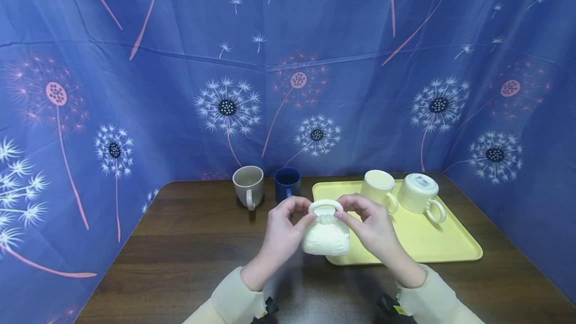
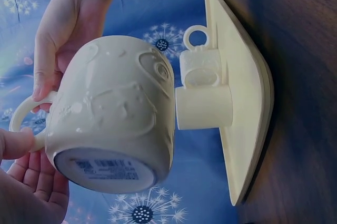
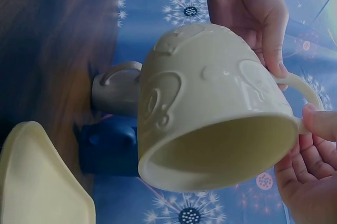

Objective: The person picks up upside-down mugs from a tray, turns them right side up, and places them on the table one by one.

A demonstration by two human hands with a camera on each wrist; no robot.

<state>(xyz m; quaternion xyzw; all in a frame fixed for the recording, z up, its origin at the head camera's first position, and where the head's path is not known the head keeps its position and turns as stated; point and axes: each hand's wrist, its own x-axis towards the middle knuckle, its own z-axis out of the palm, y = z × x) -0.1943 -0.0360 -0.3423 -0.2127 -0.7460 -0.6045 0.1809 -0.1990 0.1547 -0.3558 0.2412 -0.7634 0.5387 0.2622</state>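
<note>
Both hands hold a cream mug (image 1: 326,239) with raised relief patterns, above the table at the tray's front-left side. It is tipped on its side, its handle (image 1: 325,205) towards the top in the head view. My left hand (image 1: 284,229) pinches one end of the handle between thumb and fingers. The other end is pinched by my right hand (image 1: 372,226). In the left wrist view a printed label (image 2: 105,170) shows on the mug's base. The right wrist view looks into the mug's open mouth (image 3: 221,153).
A yellow tray (image 1: 441,244) lies on the brown wooden table (image 1: 180,244), bearing two cream mugs, one (image 1: 379,189) left of an upside-down one (image 1: 418,191) with a labelled base. A grey mug (image 1: 249,184) and a dark blue mug (image 1: 287,181) stand at the back, before a blue dandelion-print cloth (image 1: 360,89).
</note>
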